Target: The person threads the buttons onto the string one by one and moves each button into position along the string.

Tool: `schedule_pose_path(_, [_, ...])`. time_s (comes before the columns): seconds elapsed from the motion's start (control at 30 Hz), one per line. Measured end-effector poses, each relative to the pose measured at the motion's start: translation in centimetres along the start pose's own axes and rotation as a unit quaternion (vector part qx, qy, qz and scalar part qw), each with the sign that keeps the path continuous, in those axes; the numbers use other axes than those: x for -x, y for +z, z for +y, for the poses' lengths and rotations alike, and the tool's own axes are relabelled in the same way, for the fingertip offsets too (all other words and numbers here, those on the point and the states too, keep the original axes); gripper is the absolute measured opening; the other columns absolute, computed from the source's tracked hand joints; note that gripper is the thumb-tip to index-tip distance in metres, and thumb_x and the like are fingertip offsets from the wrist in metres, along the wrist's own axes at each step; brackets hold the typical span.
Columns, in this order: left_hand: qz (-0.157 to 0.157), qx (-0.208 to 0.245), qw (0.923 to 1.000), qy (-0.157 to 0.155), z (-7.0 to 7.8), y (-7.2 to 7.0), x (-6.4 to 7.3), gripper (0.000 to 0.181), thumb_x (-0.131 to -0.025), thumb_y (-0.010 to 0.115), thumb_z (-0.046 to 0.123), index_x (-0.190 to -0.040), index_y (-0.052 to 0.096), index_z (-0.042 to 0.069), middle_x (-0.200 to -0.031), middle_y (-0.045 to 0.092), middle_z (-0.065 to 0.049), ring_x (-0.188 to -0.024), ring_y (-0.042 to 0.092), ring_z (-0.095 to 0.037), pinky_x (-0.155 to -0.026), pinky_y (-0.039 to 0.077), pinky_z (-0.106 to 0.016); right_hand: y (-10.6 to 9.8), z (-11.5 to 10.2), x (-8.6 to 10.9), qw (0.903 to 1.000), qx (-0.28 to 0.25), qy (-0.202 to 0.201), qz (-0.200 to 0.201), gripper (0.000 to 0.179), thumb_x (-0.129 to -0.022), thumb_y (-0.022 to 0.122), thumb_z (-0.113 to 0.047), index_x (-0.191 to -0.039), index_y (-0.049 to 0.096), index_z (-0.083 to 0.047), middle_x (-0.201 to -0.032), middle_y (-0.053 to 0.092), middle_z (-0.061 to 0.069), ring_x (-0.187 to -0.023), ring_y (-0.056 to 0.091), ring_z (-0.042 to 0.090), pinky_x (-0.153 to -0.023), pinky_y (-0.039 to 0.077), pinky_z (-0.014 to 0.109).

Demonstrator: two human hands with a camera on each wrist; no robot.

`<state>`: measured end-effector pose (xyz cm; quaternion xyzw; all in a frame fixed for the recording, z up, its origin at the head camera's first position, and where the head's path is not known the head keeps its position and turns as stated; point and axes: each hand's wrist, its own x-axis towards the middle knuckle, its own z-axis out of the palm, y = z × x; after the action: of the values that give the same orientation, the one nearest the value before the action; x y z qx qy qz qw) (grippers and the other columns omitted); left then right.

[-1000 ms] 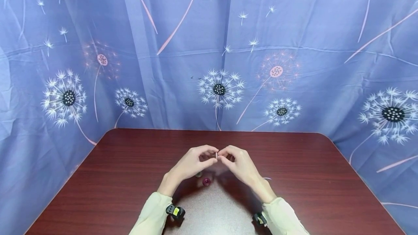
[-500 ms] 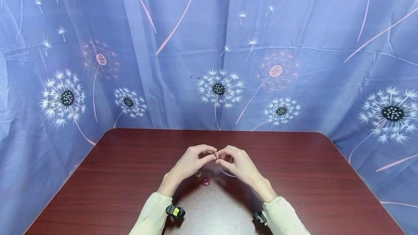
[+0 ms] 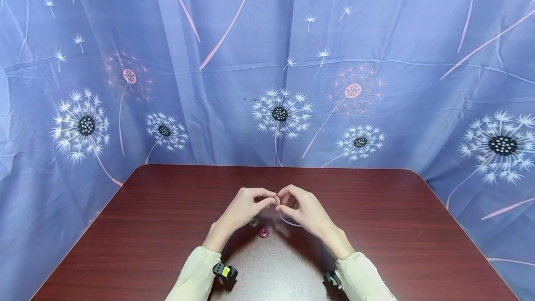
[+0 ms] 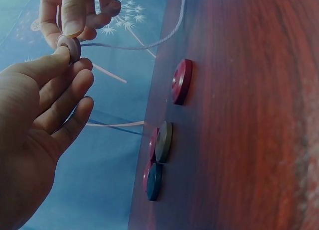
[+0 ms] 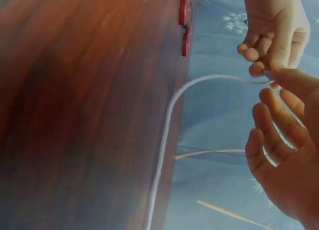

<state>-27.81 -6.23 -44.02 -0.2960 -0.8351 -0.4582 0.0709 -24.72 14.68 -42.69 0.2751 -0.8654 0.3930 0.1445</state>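
Over the middle of the table, my two hands meet at a small mauve button (image 4: pixel 75 50). My left hand (image 3: pixel 241 209) pinches it between thumb and forefinger. From the other side, my right hand (image 3: pixel 308 209) has its thumb and forefinger on the button's edge. A pale lilac cord (image 5: pixel 172 101) runs from the button and curves down toward the tabletop under my right hand. Part of the button is hidden by fingertips. On the table below lies a red button (image 3: pixel 263 232), with an olive button (image 4: pixel 163 142) close by, partly under my left hand in the head view.
A dark teal button (image 4: pixel 155 181) and further red ones sit in a cluster beside the olive one in the left wrist view. The brown wooden table (image 3: pixel 397 231) ends at a blue dandelion-patterned curtain (image 3: pixel 209 120) behind it.
The button has turned between my fingertips, from edge-on to showing more of its face. The cord now hangs in a visible curve left of my right wrist. Both hands stay almost in place.
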Motion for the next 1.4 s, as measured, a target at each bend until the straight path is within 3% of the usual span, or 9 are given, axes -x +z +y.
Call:
schedule_pose_path(0.27, [-0.020,-0.003,0.9997,-0.012,0.06,-0.03,-0.16,0.015,-0.093,0.069,0.030,-0.104,0.077,0.024,-0.096,0.074,0.017,-0.088,0.066,0.000,-0.080,0.054,-0.023,0.04,-0.02,0.12,0.9999,0.013,-0.009,-0.001,0.023,-0.086,0.078,-0.017,-0.105,0.066,-0.018,-0.078,0.063,-0.013,-0.062,0.057,0.001,-0.059,0.049,0.019])
schedule_pose_path(0.4, [-0.012,-0.005,0.9999,-0.009,0.12,-0.01,-0.18,0.014,-0.093,0.070,0.032,-0.103,0.078,0.026,-0.094,0.074,0.018,-0.087,0.066,0.000,-0.080,0.054,-0.024,0.01,0.02,0.12,0.9997,0.021,-0.012,0.001,0.023,-0.085,0.078,-0.017,-0.104,0.067,-0.018,-0.078,0.063,-0.013,-0.063,0.057,0.001,-0.059,0.049,0.019])
schedule_pose_path(0.7, [0.000,-0.010,0.9999,-0.009,0.15,0.01,-0.20,0.008,-0.091,0.072,0.034,-0.095,0.078,0.031,-0.088,0.073,0.022,-0.082,0.065,0.001,-0.075,0.053,-0.021,-0.12,0.09,0.09,0.9991,0.040,-0.001,-0.011,0.022,-0.085,0.079,-0.023,-0.104,0.066,-0.020,-0.080,0.063,-0.014,-0.066,0.058,0.001,-0.063,0.050,0.020])
schedule_pose_path(1.2, [-0.012,-0.019,0.9997,-0.012,0.44,-0.26,-0.01,0.006,-0.091,0.071,0.038,-0.089,0.076,0.035,-0.082,0.071,0.022,-0.074,0.062,-0.001,-0.066,0.052,-0.022,-0.40,0.12,0.09,0.9982,0.055,0.006,-0.025,0.021,-0.085,0.078,-0.026,-0.103,0.069,-0.023,-0.081,0.064,-0.016,-0.068,0.060,0.002,-0.065,0.052,0.024])
schedule_pose_path(1.4, [-0.019,-0.038,0.9990,-0.009,0.35,-0.29,0.09,0.006,-0.091,0.072,0.035,-0.089,0.076,0.032,-0.079,0.069,0.020,-0.073,0.060,-0.001,-0.065,0.050,-0.021,-0.67,0.37,0.09,0.9967,0.068,0.009,-0.044,0.019,-0.085,0.078,-0.028,-0.102,0.070,-0.024,-0.077,0.063,-0.017,-0.067,0.059,0.002,-0.065,0.049,0.020])
